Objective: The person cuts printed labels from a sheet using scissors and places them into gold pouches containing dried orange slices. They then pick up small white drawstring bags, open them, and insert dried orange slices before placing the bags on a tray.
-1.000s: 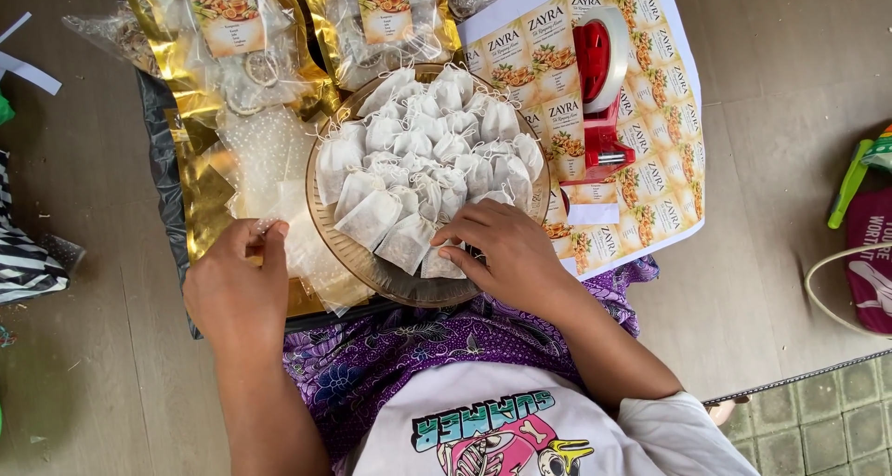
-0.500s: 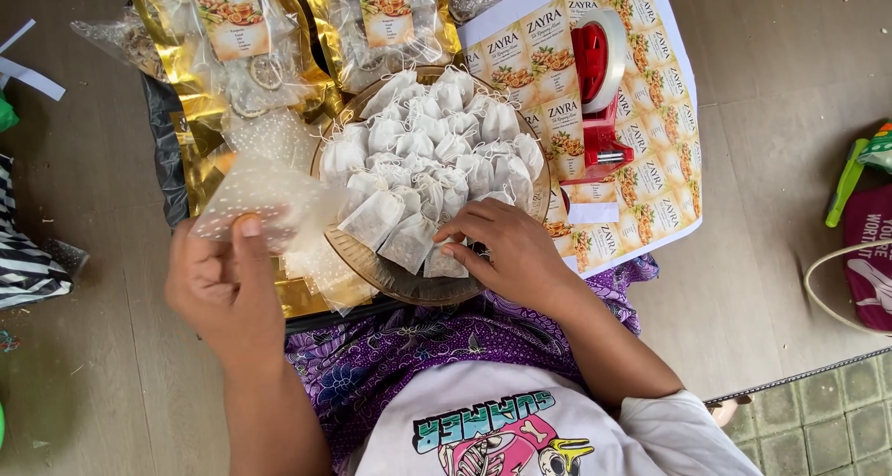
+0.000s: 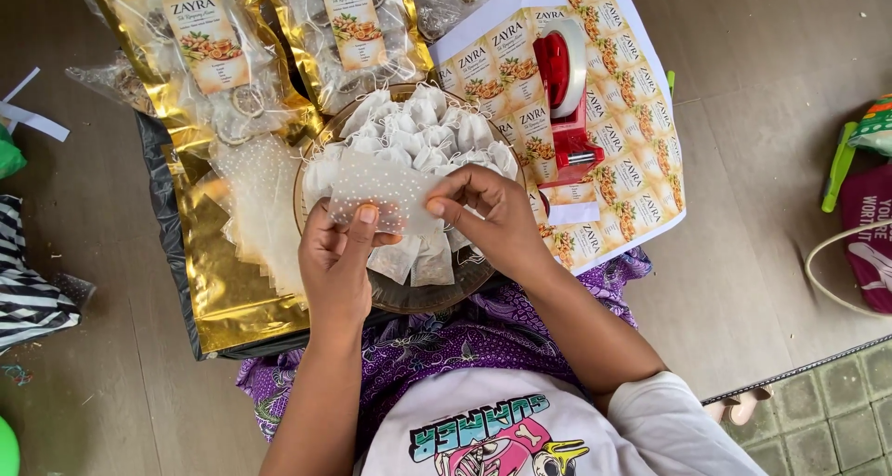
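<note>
Right now you are holding a small clear pouch with white dots in the middle of the frame, just above a round tray. Your left hand is gripping the pouch from below, its thumb lying flat across the lower edge and the other fingers curled behind. Your right hand is pinching the pouch's right edge between thumb and fingertips, the fingers drawn close together. Under both hands the tray is lying heaped with small white filter sachets. Left of the tray a loose stack of the same dotted pouches is resting on flat gold foil bags, which are reaching toward the lower left. Along the upper left and top, filled gold bags with labels are lying side by side. To the upper right a red tape dispenser is sitting on sheets of printed labels. At the bottom, purple patterned cloth is covering your lap.
</note>
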